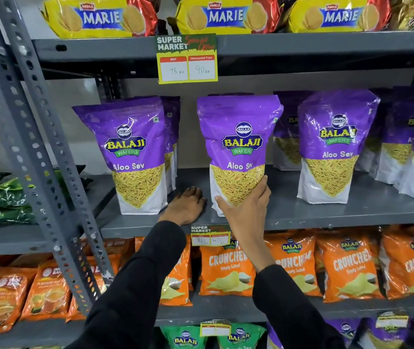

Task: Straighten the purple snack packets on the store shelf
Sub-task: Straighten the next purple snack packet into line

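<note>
Fingers (261, 187) of the right hand (245, 210) wrap the lower front of the middle packet (238, 152), upright on the shelf (351, 212). The left hand (188, 206) lies flat and empty beside it. Squeezing low could tip the tall packet backward or nudge it into the left packet (133, 157).

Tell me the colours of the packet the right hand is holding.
Purple top, white base, with a yellow sev picture: the middle Aloo Sev packet, gripped by the right hand. Head view.
</note>
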Demonstrator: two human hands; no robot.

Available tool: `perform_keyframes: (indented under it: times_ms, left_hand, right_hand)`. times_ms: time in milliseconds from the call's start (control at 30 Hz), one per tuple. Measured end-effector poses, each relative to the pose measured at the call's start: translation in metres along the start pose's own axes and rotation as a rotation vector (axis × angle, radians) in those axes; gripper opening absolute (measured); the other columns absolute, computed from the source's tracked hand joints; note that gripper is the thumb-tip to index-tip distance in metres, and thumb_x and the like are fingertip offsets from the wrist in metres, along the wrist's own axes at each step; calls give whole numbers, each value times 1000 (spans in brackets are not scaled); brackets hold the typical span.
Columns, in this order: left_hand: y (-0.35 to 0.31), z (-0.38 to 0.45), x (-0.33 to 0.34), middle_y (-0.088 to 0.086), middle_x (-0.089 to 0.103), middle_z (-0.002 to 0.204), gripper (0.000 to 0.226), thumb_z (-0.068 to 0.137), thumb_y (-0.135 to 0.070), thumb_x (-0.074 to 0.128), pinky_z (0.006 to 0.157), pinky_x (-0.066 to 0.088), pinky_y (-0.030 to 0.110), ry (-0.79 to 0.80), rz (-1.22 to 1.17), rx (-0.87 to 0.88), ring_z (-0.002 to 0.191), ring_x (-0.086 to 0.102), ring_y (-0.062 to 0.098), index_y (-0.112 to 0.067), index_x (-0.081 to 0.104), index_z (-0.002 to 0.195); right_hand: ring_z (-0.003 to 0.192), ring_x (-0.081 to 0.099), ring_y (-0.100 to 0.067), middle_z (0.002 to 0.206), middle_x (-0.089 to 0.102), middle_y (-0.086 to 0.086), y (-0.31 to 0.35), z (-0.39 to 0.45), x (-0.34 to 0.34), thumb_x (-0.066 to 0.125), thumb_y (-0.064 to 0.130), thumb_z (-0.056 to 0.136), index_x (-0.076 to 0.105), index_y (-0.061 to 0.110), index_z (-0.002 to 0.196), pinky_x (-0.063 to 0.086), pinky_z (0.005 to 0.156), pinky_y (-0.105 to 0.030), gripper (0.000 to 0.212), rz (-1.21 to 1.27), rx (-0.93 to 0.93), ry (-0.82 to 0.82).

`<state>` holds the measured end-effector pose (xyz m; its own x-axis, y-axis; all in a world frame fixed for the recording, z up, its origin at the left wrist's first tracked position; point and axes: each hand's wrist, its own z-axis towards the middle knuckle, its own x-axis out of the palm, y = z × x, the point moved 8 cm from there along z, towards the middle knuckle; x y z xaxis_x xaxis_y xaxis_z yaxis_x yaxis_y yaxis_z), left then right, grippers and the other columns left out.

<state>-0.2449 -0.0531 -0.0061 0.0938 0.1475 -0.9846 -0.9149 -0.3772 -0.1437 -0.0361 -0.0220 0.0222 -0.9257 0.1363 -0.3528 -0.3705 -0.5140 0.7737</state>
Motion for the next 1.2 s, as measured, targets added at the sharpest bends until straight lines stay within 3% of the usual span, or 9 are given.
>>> perform_keyframes:
  times_ms: [133,333,933,1200]
  left_hand:
    - [-8,-3,-4,15,36,156,49,105,-35,25,121,23,49,-28,-18,24,149,28,29,-8,39,142]
    - [-12,-5,-4,13,24,164,54,106,-36,22,125,15,48,-18,-17,41,154,19,27,-8,30,152]
    - [-13,-7,-5,14,29,162,53,106,-35,22,123,18,48,-24,12,50,151,25,29,-7,32,150]
    - [-6,1,2,12,21,166,57,106,-38,22,126,15,46,-20,-6,33,155,16,27,-10,25,155]
  right_hand:
    - [142,37,-33,155,28,-16,2,6,8,84,60,69,3,8,159,41,112,-45,131,-4,1,-1]
    - [141,38,-34,154,28,-17,1,16,19,85,60,68,3,9,159,45,110,-49,132,-5,14,0]
    - [135,45,-32,149,34,-14,-2,21,21,86,62,63,10,10,158,50,102,-46,132,7,17,-3]
    - [131,49,-30,147,35,-10,-4,18,17,88,63,59,14,17,156,53,99,-44,130,49,7,-16]
